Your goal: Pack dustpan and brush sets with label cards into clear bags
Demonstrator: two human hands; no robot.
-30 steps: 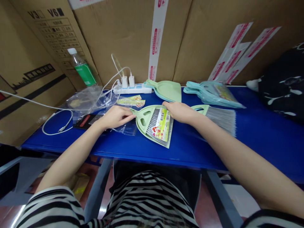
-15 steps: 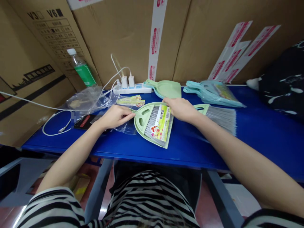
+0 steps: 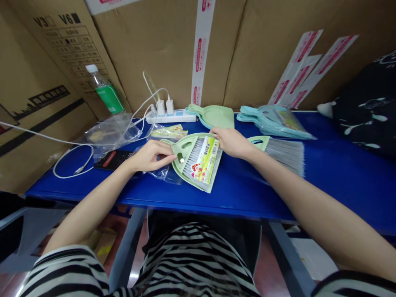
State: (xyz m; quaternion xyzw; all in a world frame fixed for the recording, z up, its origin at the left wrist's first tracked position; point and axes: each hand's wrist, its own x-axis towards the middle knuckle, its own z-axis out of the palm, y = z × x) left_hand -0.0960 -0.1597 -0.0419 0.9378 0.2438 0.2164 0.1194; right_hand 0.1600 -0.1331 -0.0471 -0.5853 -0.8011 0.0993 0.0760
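A light green dustpan (image 3: pixel 177 164) lies tilted on the blue table, with a grey-bristled brush (image 3: pixel 189 159) nested in it. A printed yellow-and-white card (image 3: pixel 204 161) covers part of the bristles. My left hand (image 3: pixel 152 156) is at the handle end, its thumb and curled fingers closing on the dustpan's left rim; some fingertips are hidden. My right hand (image 3: pixel 230 141) grips the upper right edge of the dustpan beside the card. Behind the right wrist lies another green brush (image 3: pixel 286 154) with grey bristles, partly covered by the forearm.
Green dustpans (image 3: pixel 219 115) and bagged blue dustpans (image 3: pixel 274 119) lie at the back. A power strip (image 3: pixel 182 116) with chargers, a bottle (image 3: pixel 107 93), crumpled plastic bags (image 3: pixel 113 128), loose printed cards (image 3: pixel 168 131) and a phone (image 3: pixel 113 160) are at left. Cardboard (image 3: pixel 154 41) stands behind.
My left hand has shifted from the handle's neck down along the rim, its thumb lower. The dustpan has turned slightly, showing more handle. The phone screen has lit up.
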